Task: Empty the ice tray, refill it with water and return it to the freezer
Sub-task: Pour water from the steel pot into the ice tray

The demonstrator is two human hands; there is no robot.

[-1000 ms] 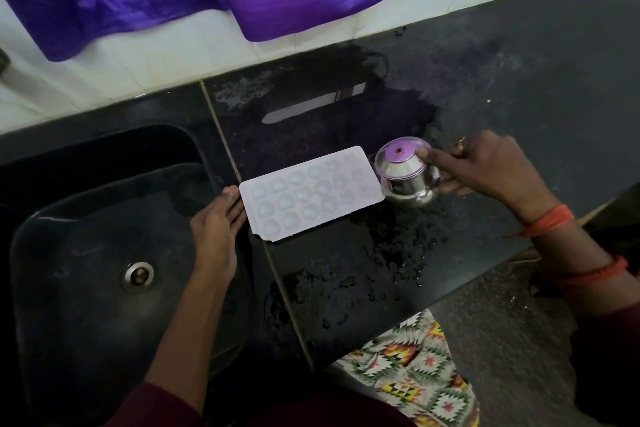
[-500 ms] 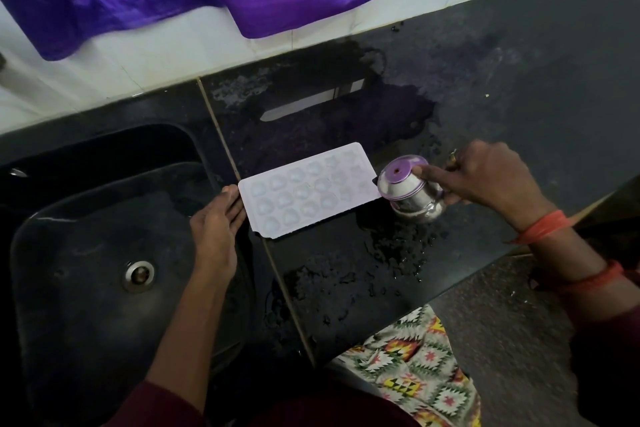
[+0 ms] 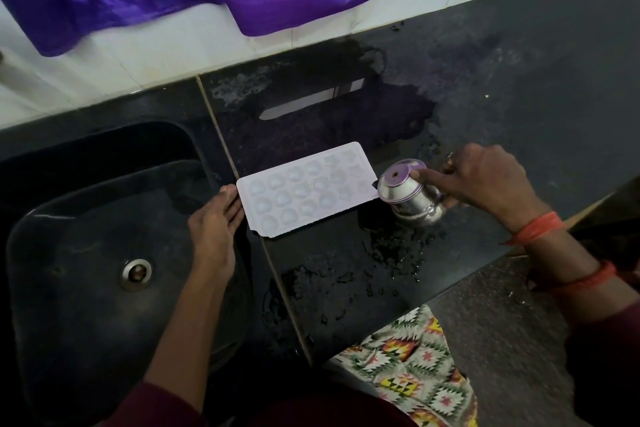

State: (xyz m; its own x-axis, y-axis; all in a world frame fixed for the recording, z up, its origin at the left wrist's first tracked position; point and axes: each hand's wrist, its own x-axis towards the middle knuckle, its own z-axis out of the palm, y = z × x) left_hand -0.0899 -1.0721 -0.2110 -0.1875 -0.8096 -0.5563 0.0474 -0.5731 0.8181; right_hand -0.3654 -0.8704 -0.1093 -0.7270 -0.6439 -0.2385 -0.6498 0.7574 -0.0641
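White plastic ice tray (image 3: 306, 189), braced by flat-fingered left grip (image 3: 213, 232); right grip (image 3: 485, 180) clasps small steel pot (image 3: 408, 196) tilted for refilling.

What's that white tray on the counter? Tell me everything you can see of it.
The ice tray is a white rectangle with rounded corners, plastic by its look, with three rows of round hollows. It lies flat, hollows up, on the wet black countertop, just right of the sink. The left hand touches its left end with straight fingers. At its right end a steel pot, gripped by the right hand, tilts toward it. Whether the hollows hold water is unclear.
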